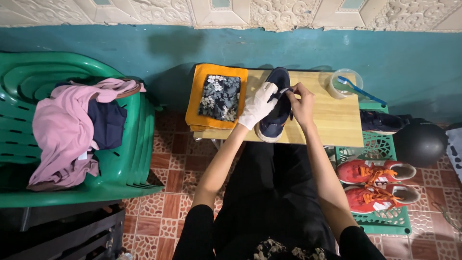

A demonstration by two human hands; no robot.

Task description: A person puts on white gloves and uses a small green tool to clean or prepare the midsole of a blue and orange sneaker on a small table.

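Observation:
A dark navy sneaker point(278, 83) with a pale sole lies on the small wooden table point(332, 120), toe pointing away from me. My left hand point(259, 104), in a white glove, presses against the shoe's left side and pinches its strap or lace. From the other side my bare right hand point(301, 102) grips the same strap over the shoe's opening. Both forearms reach forward over my dark-clothed lap.
An orange towel point(204, 91) with a folded floral cloth point(220, 97) lies on the table's left. A clear cup point(342, 84) holding a blue toothbrush point(361, 90) stands at the right. Red sneakers point(376, 185) rest on a green crate; green plastic chairs point(130, 154) carry clothes.

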